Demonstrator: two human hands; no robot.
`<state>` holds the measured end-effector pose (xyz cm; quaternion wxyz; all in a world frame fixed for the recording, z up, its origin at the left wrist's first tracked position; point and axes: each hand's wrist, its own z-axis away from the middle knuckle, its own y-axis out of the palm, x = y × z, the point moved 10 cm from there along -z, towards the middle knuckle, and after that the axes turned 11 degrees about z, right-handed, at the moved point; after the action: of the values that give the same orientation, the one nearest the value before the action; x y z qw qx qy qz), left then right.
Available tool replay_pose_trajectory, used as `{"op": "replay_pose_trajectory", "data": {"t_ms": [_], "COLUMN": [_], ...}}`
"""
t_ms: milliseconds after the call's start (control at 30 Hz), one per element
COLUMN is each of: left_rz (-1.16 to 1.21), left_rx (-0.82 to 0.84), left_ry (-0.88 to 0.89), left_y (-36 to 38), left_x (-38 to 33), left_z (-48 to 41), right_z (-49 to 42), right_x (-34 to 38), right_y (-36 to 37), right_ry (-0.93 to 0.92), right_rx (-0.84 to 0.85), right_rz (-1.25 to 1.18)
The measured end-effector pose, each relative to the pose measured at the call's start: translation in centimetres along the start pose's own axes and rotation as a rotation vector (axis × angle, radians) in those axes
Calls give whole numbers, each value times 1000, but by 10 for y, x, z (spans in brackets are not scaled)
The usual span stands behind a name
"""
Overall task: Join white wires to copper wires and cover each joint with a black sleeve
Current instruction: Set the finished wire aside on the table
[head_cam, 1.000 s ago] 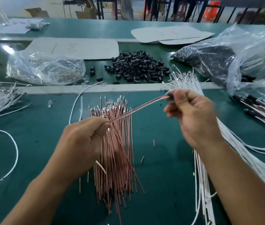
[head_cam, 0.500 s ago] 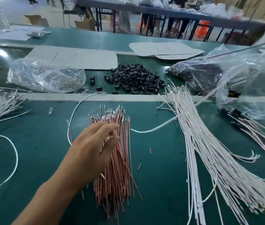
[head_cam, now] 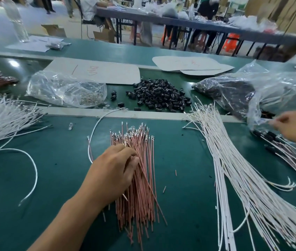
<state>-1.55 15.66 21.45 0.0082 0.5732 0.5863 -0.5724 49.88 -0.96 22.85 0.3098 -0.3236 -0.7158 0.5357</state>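
The green table [head_cam: 62, 178] fills the view, with a pale strip across it dividing near from far. On the right, a fan of white wires [head_cam: 243, 178] runs from that strip down toward the near corner. Behind it lies a big crumpled clear bag [head_cam: 270, 91] with dark contents. A second heap of white wire [head_cam: 2, 120] lies at the left edge.

In the middle, the bundle of copper wires [head_cam: 140, 196] lies lengthwise with its metal-tipped ends pointing away. Beyond the strip are two pale card sheets [head_cam: 103, 71] with red marks, a clear bag of small shiny metal parts [head_cam: 65, 89], and the loose pile of black sleeves [head_cam: 158, 96] between the two bags.

The left hand [head_cam: 111, 171] rests on the left side of the copper bundle with its fingers bent down among the wires. I cannot tell whether its grip has closed on one. The right hand [head_cam: 295, 127] is far out at the right edge, just by the lip of the big bag. It is blurred, so I cannot tell its grip either. Beneath it lie finished wires [head_cam: 288, 156] with black sleeves on them.

One loose white wire [head_cam: 33, 169] curls alone on the left of the table.
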Motion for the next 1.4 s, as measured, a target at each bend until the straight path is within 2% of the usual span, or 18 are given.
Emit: {"op": "replay_pose_trajectory", "data": {"t_ms": [67,167,233,300,367,467,533,733,867,1000,1033,1100,1167,1300,1400], "left_rz": [-4,-14,-17,-9,-5,-12,-13,-45,-26,29,52,103,144,170,172], "left_rx": [6,-8,-12,-8,-3,-2,-7,-1,-17,-77,-102,-165,-219,-328,-325], "left_ry": [-6,-12,-16,-19,-18,-13,-9,-13,-11,-7,-10,-12,15,86,103], "left_y": [1,0,0,2,3,3,2,3,0,-5,-7,-14,-21,-32,-28], "left_x": [1,4,5,5,4,3,1,4,4,4,4,4,2,-6,-9], "left_z": [0,1,1,1,0,0,0,0,0,1,0,1,1,2,2], "right_z": [19,29,36,49,58,59,54,41,43,77,98,154,204,233,235], "right_x": [29,80,149,233,304,375,397,410,408,405,403,401,392,359,349], "right_y": [-5,-11,-20,-18,-9,32,46,64,59,12,4,-2,-5,-16,-24], "right_ry": [6,-27,-207,-438,-584,-587,-544,-415,-365,-443,-483,-590,-677,-601,-598], "right_rx": [16,-186,-258,-222,-139,177,216,216,194,83,135,372,509,506,541], "right_rz": [81,90,32,-45,-112,-110,-84,4,-40,-360,-501,-741,-801,-946,-946]}}
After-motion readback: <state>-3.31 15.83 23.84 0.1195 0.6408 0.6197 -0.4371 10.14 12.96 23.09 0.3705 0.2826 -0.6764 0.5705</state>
